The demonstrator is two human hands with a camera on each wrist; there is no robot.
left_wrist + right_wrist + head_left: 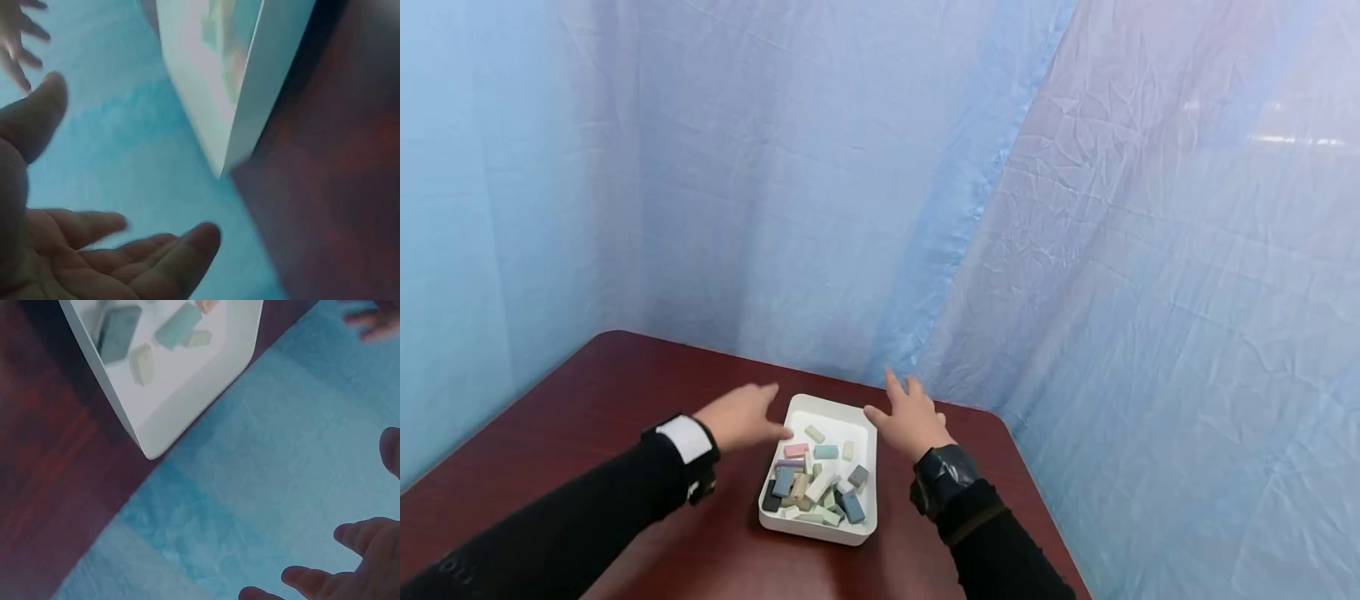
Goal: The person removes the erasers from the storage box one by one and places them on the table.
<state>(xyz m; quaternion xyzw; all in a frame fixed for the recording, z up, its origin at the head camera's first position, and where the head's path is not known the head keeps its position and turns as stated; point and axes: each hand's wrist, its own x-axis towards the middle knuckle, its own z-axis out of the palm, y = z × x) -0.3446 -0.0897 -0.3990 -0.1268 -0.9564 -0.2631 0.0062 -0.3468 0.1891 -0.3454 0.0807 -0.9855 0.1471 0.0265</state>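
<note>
My left hand (741, 417) has its fingers (156, 253) stretched out and loose, holding nothing; in the left wrist view the palm lies bare and the thumb stands apart from the rest. From the head view I see its fingertips right at the left rim of the white tray (867, 467), around the far half of that side — whether they touch the rim I cannot tell. My right hand (910, 421) is released too, its fingers (362, 540) spread and straight, empty, hovering just beside the tray's far right corner with the thumb pointing toward the rim. So the tray sits between my two hands, a little nearer to me than either palm. Inside it lies a loose heap of small blocks (816, 492) in pastel shades — pink, teal, cream, grey, blue and one dark — piled mostly at the near end, with a few single pieces further up. I can read no brand, label or lettering on the tray or the blocks; both wrist views are too blurred for that. On my left forearm there is a black sleeve with a white cuff (687, 437), and the right wrist carries a black strap (943, 475). The tray rests on a dark red-brown counter (587, 417), close to its far right corner. Behind the counter hangs a wrinkled pale blue curtain (1075, 208), filling the background.
</note>
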